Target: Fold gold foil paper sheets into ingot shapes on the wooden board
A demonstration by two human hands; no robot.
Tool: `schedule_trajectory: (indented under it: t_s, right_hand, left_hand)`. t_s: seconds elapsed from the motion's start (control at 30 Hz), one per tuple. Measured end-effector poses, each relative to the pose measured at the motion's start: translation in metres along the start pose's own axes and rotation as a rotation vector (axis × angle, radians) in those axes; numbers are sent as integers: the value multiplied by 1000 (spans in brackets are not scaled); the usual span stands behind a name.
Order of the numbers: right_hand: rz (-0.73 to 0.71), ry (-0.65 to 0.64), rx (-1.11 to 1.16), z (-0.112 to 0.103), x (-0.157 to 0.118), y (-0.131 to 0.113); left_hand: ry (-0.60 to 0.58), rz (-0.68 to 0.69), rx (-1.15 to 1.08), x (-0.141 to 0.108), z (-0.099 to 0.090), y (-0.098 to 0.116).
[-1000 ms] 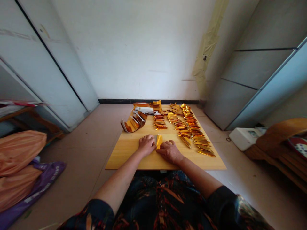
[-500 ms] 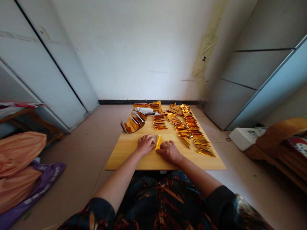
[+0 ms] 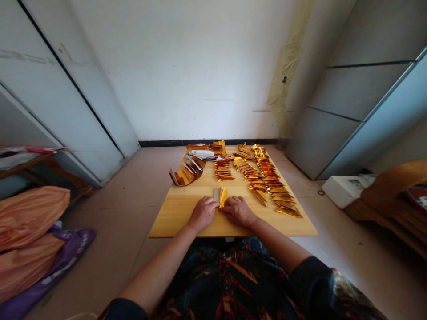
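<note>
A small sheet of gold foil paper (image 3: 223, 194), partly folded so that a pale strip shows on its left, lies on the wooden board (image 3: 180, 213) in front of me. My left hand (image 3: 203, 214) is closed, its fingertips pressed on the paper's near left edge. From the other side my right hand (image 3: 238, 210) has its curled fingers on the near right part of the same paper. Both sets of fingertips almost meet there and hide its near end. Beyond my hands is a short row of folded gold paper pieces (image 3: 223, 170).
Two longer rows of folded gold pieces (image 3: 271, 178) run along the board's right side. Curved stacks of gold sheets (image 3: 188, 172) and a white bundle (image 3: 201, 154) lie at the far left. A wall, cabinets, a white box (image 3: 340, 191) and bags (image 3: 31, 244) surround the board.
My left hand has moved nearer to me, down along the paper's left edge, uncovering its pale strip. My right hand stays at the near end. The view has shifted slightly.
</note>
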State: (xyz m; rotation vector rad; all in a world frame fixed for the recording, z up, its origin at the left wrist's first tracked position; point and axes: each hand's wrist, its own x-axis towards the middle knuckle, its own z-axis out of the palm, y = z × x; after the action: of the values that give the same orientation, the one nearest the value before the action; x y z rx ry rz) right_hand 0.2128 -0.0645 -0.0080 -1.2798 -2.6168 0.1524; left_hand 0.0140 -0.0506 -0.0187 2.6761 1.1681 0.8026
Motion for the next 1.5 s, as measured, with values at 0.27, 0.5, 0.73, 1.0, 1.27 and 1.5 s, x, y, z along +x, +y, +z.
schedule_trajectory:
  t_s: [0.27,0.5,0.73,1.0,1.27,1.5]
  right_hand:
    - [-62,100,199,4,2,25]
    - [-98,126,158,6,4,30]
    - [-92,175,163,15,9,33]
    - [-181,145,251,12,10,39]
    - [-153,148,234,15,13,42]
    - [-80,167,181,17,19,36]
  left_hand:
    - [-104,40,158,-9,5,6]
    - [-187,34,165,-12,-6,4]
    - [-124,-70,111,-7,-3,14]
    - [-80,-152,126,-1,-1,21]
    - [-59,-161,151,-1,2,20]
    - [-40,-160,127,0,3,19]
